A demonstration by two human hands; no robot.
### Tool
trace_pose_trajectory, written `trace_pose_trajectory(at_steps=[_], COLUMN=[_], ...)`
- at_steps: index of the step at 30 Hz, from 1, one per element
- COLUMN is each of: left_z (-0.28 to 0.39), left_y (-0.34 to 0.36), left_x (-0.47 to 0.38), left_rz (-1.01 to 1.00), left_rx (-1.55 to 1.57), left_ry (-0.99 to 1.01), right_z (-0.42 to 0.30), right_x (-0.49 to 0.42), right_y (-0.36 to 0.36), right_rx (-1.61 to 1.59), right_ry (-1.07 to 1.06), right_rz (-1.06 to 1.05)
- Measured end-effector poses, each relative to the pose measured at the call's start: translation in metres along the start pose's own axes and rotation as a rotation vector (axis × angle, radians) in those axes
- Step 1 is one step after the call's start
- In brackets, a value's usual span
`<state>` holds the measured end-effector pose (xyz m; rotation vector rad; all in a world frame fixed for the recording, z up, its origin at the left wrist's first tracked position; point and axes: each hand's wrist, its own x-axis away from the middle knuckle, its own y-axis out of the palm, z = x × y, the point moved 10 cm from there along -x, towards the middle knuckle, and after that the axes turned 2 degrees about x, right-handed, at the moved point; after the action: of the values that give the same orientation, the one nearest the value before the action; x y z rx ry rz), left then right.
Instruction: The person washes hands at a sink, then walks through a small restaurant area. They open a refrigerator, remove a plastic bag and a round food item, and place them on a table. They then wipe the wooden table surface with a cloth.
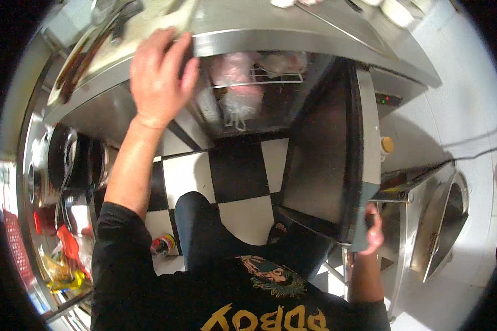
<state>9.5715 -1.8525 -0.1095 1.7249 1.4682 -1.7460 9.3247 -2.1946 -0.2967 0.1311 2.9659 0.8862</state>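
Observation:
My left hand (159, 78) rests with bent, spread fingers at the front edge of a stainless steel counter (240, 41), beside a pale cutting board (120, 45). On the right, my right hand (372, 231) is at the outer side of an open refrigerator door (319, 153), its fingers curled at the handle area; the door partly hides it. Under the counter the open refrigerator compartment shows plastic bags (242, 99), some with pinkish contents, and a white wire shelf (277, 78).
The door stands swung out close to my legs. A steel table (404, 223) is to its right, with a yellow-lidded jar (387, 145) near the door. Bags and packets (68, 256) fill a shelf at left. A colourful container (162, 244) stands on the checkered floor (236, 173).

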Motion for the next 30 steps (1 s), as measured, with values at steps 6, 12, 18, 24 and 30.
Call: trace_pose_trajectory(at_steps=[6,12,18,24,30], left_z=[0.053,0.099,0.086,0.077,0.027], left_y=[0.035,0.198,0.378,0.428,0.471], left_x=[0.029,0.081,0.081,0.078,0.092], left_rz=[-0.003,-0.462,-0.939,-1.165,-1.144], left_rx=[0.061,0.427,0.399,0.285,0.233], left_ry=[0.15,0.008,-0.38,-0.397,-0.521], right_z=[-0.041,-0.064,-0.079,-0.065,-0.073], right_x=[-0.008,0.004,0.011,0.017,0.011], right_y=[-0.032,-0.068,-0.04,-0.038,-0.04], right_rx=[0.243,-0.043,0.435,0.453,0.443], right_ry=[-0.017,-0.025,-0.272,-0.414,-0.438], right_rz=[0.076,0.327,0.244,0.445,0.449])
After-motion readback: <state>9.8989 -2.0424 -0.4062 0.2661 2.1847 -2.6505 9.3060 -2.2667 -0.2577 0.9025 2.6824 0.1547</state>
